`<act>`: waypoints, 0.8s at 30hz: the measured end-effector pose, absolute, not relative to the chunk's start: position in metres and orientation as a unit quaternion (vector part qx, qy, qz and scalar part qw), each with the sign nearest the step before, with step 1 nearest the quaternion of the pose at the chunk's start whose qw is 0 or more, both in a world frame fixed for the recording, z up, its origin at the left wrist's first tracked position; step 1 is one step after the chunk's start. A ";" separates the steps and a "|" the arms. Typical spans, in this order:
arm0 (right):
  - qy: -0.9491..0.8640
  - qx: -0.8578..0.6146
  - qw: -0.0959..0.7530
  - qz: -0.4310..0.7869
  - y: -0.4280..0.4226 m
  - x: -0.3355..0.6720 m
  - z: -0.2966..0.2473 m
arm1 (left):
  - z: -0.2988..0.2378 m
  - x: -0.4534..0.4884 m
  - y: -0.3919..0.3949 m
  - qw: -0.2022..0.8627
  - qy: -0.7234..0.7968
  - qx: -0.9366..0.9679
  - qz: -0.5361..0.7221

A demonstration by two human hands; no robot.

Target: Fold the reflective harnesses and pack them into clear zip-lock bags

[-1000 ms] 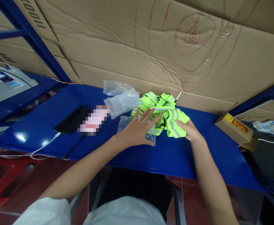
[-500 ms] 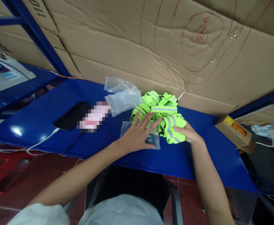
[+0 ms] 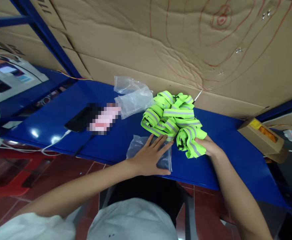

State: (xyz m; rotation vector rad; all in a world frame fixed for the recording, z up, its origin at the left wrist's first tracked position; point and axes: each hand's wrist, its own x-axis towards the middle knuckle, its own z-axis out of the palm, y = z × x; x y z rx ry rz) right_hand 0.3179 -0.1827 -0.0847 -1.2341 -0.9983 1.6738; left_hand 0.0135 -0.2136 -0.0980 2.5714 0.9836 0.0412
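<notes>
Here, the left hand (image 3: pixel 150 157) lies flat, fingers spread, on a clear bag (image 3: pixel 138 146) at the desk's (image 3: pixel 61 116) front edge; the right hand (image 3: pixel 209 146) grips a rolled band (image 3: pixel 189 141) beside the pile (image 3: pixel 168 115).

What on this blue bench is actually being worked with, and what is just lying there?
In use: left hand flat on a clear bag; right hand gripping neon reflective bands.
Lying about: phone, crumpled bags, cardboard box.

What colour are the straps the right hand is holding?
Neon yellow-green straps with grey reflective stripes, seen in the head view.
</notes>
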 end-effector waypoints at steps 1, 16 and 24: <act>-0.398 -0.483 0.400 0.669 -0.185 0.317 -0.086 | -0.100 0.013 -0.215 0.189 0.353 0.916 0.021; -0.471 -0.343 0.195 0.789 -0.199 0.280 -0.087 | -0.106 0.011 -0.218 0.165 0.418 0.890 0.073; -0.476 -0.386 0.281 0.738 -0.205 0.277 -0.098 | -0.095 0.023 -0.209 0.139 0.374 0.905 0.148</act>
